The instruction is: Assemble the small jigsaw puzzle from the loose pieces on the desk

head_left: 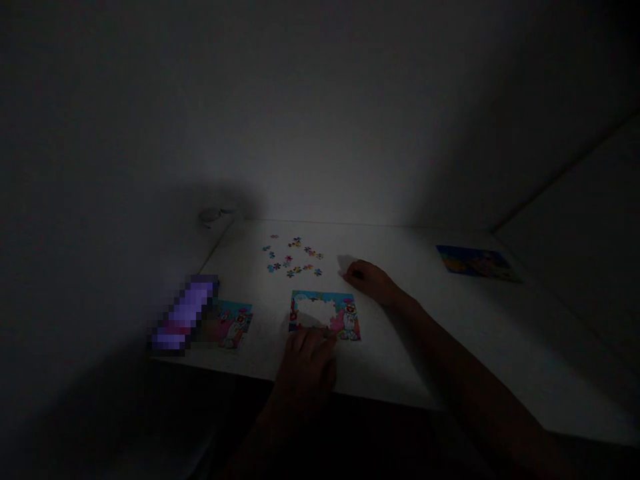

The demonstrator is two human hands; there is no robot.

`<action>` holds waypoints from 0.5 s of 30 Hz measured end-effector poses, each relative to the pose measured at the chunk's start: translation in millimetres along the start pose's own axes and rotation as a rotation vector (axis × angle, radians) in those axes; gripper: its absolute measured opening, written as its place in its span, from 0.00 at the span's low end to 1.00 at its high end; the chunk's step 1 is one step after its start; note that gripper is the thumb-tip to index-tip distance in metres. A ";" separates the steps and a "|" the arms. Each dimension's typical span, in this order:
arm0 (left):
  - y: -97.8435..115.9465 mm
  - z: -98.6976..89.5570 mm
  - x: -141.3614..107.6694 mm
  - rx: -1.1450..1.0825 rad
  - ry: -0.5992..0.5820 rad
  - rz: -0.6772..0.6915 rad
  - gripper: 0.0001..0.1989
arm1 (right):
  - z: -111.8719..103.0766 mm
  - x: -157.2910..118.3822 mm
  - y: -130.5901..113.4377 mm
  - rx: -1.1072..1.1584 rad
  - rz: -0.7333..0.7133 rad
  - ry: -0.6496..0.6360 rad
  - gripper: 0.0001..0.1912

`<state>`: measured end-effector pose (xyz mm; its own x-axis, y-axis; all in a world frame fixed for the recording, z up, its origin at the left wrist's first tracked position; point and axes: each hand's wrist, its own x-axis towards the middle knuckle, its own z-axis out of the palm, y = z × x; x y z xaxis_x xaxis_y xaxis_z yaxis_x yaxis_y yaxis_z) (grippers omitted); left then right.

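A partly assembled jigsaw puzzle (349, 320) lies flat on the table, with a coloured border and a pale gap in its middle. My left hand (309, 357) rests on the puzzle's lower edge, fingers laid out over it and covering part of that side. Just beyond the puzzle's upper right corner, my right hand (373, 281) is low over the table, thumb and fingers curled together. Whatever it may hold is too dark to make out. Several loose puzzle pieces (289, 259) are scattered behind the puzzle, left of my right hand.
On the left, a phone-like lit device (185, 317), blurred into blocks, overlaps a matching picture card (235, 327). A dark picture sheet (477, 262) lies at the far right of the white table (400, 373). A pale object (210, 215) is at the back left. The room is dim.
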<state>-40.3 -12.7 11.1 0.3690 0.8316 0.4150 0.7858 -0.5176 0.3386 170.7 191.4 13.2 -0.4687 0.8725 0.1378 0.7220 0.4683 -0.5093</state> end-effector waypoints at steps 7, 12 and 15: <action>-32.2 -24.1 0.7 0.077 0.028 -0.042 0.16 | 4.6 0.1 -0.7 0.097 -0.049 0.007 0.11; -56.4 -31.7 -11.2 0.108 0.101 -0.020 0.16 | 13.7 -1.9 -9.9 0.134 -0.193 -0.031 0.10; -56.3 -29.4 -12.6 0.118 0.115 0.003 0.16 | 17.6 -2.3 -13.6 0.116 -0.229 -0.044 0.10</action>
<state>-103.7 0.0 11.7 0.3172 0.7980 0.5124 0.8400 -0.4872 0.2387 153.0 180.5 4.9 -0.6369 0.7373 0.2252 0.5325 0.6320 -0.5630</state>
